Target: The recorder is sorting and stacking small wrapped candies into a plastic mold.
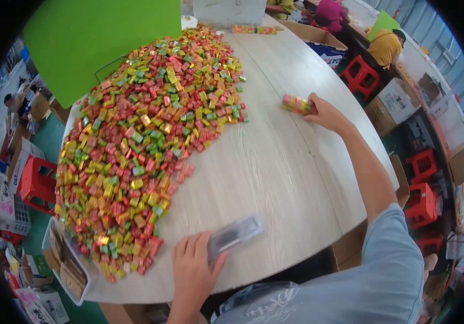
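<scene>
A large heap of small foil-wrapped candies (134,140) in red, yellow, orange and green covers the left side of the pale table. My left hand (193,264), near the front edge, is closed on a long clear plastic box (237,233); it is blurred, and its inside looks dark. Out to the right, my right hand (325,114) grips one end of a short block of wrapped candies (295,103) just over the table. Whether a clear case encloses that block I cannot tell.
More candy blocks (253,29) lie in a row at the table's far end. A green panel (102,48) rises behind the heap. A white bin (67,264) with brown cardboard pieces stands at the left edge. Red stools (360,75) and cartons surround the table; other people sit farther back.
</scene>
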The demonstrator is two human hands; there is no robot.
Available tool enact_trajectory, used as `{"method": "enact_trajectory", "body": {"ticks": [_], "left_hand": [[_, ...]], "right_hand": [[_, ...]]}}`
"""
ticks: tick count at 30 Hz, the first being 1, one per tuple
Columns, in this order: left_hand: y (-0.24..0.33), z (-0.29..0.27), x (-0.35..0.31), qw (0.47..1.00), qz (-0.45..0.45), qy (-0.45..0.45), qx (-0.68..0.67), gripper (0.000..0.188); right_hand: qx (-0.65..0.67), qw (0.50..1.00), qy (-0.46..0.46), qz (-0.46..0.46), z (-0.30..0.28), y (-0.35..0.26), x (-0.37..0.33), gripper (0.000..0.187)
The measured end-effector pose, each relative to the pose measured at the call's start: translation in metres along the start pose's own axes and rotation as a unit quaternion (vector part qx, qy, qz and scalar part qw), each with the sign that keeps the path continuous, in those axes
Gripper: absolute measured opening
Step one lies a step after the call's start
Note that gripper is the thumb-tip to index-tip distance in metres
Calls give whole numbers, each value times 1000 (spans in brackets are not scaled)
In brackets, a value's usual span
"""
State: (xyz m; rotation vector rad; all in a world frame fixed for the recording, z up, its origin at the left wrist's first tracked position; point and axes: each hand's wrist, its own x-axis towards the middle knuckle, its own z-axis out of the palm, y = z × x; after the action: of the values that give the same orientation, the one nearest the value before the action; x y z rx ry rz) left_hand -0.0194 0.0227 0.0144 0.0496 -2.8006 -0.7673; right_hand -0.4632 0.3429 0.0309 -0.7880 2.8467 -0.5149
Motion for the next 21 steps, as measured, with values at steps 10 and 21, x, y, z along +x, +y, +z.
{"method": "enact_trajectory", "body": {"ticks": [10,21], "left_hand": [[29,40,113,986,-38,-150,-65,57],[36,73,135,987,-7,-157,-33,57]], "right_hand": [[-36,989,79,-120,-15,48,328,48],[-216,956,131,-149,-17,36,451,53]]}}
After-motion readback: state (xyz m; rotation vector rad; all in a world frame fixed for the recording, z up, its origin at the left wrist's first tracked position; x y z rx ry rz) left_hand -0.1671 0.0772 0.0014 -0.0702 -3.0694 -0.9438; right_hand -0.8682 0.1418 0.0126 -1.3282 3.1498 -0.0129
